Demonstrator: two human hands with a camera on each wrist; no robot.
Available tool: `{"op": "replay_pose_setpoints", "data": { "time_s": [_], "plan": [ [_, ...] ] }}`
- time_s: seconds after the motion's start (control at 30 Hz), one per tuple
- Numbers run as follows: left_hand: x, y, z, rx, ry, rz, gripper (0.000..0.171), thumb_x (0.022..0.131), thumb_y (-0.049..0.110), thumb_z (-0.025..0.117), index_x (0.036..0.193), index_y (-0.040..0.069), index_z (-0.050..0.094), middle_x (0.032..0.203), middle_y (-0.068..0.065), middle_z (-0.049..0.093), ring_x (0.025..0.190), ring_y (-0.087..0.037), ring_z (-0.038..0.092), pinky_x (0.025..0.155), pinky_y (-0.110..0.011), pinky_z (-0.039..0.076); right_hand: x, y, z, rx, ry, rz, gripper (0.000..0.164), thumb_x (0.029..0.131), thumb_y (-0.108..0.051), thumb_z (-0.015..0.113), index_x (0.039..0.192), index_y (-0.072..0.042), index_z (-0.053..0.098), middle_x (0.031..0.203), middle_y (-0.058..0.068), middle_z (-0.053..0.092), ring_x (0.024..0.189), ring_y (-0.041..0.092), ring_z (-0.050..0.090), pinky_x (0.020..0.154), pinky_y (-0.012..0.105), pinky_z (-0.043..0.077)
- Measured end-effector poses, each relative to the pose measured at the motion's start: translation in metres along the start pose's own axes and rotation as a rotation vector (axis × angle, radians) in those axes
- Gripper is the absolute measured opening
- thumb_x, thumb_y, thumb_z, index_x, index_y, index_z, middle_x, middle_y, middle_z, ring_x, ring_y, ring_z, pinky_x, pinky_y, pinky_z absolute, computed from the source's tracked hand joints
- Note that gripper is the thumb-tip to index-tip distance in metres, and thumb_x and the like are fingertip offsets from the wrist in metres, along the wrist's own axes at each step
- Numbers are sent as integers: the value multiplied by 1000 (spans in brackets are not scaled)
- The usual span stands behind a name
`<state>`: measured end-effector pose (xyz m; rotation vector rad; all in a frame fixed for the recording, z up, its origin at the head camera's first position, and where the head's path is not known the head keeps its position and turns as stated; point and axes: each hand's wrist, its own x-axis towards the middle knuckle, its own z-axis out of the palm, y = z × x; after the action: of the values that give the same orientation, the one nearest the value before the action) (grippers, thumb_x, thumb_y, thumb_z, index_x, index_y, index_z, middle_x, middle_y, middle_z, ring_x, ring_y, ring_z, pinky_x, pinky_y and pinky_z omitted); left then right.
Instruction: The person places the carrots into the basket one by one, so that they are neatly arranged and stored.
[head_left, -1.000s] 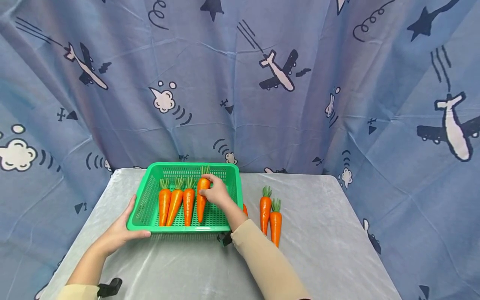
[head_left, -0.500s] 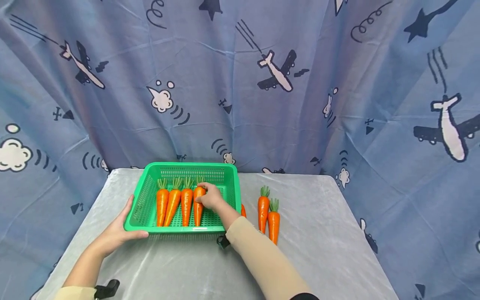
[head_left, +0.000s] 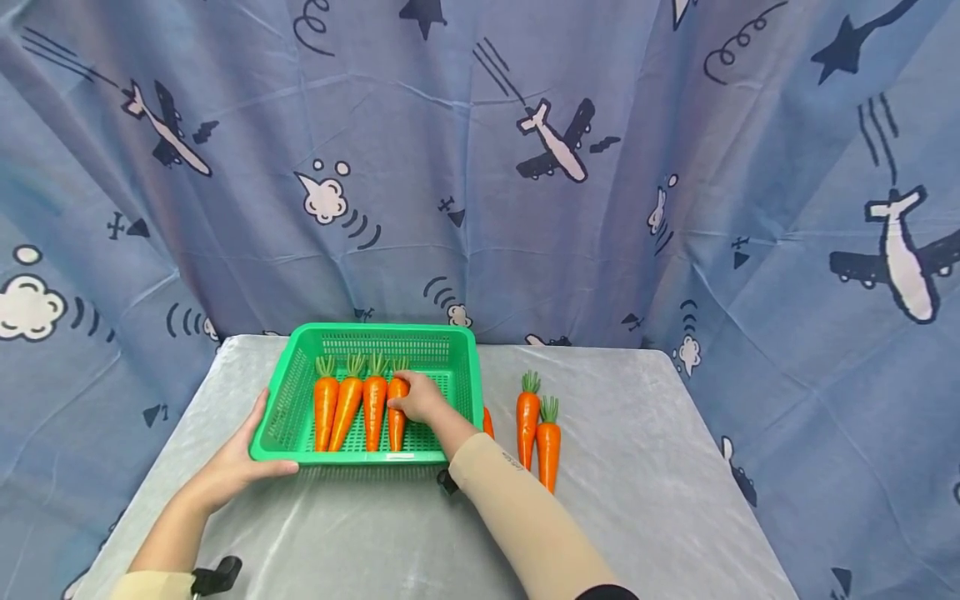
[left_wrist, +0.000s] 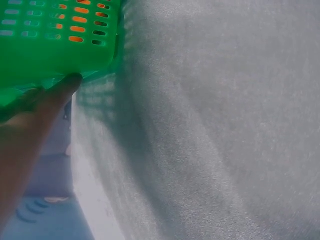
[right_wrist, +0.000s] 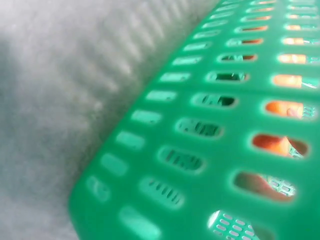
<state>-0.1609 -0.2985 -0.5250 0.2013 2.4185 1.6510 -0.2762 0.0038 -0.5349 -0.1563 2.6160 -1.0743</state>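
Note:
A green slotted plastic basket [head_left: 352, 458] stands on the table, its wall [right_wrist: 170, 120] filling much of the right wrist view. Three carrots [head_left: 374, 412] with green tops lie side by side in its left half. To their right is another carrot [head_left: 397, 425], its upper part pinched between the thumb and fingers of my right hand [head_left: 422, 397]. My left hand [head_left: 232, 465] lies against the basket's front left corner, thumb straight along the front and fingers along the left side. In the left wrist view, part of that hand [left_wrist: 37, 115] overlaps the basket's edge.
Right of the basket, two carrots [head_left: 528, 417] lie close together on the grey cloth-covered table [head_left: 645, 467]. A third carrot [head_left: 488, 422] is mostly hidden behind the basket's right edge and the right arm. A blue patterned curtain [head_left: 405, 217] hangs behind the table.
My right hand has lowered the carrot to lie in line beside the other three and moved slightly left with it. The left hand and basket have barely shifted.

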Motion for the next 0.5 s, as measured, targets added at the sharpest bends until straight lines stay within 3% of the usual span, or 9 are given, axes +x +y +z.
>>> {"op": "replay_pose_setpoints", "data": {
  "time_s": [0.5],
  "plan": [
    [-1,3,-1,24,-2,-4,130,78,8,85,159,44,-11,169,-17,-8,149,-46,3,113,-71,12,-9,-5,-12,156,48,-30,62,95,-30,72,151,-17,48,149,13,52,132,33,52,102,49,49]
  ]
}}
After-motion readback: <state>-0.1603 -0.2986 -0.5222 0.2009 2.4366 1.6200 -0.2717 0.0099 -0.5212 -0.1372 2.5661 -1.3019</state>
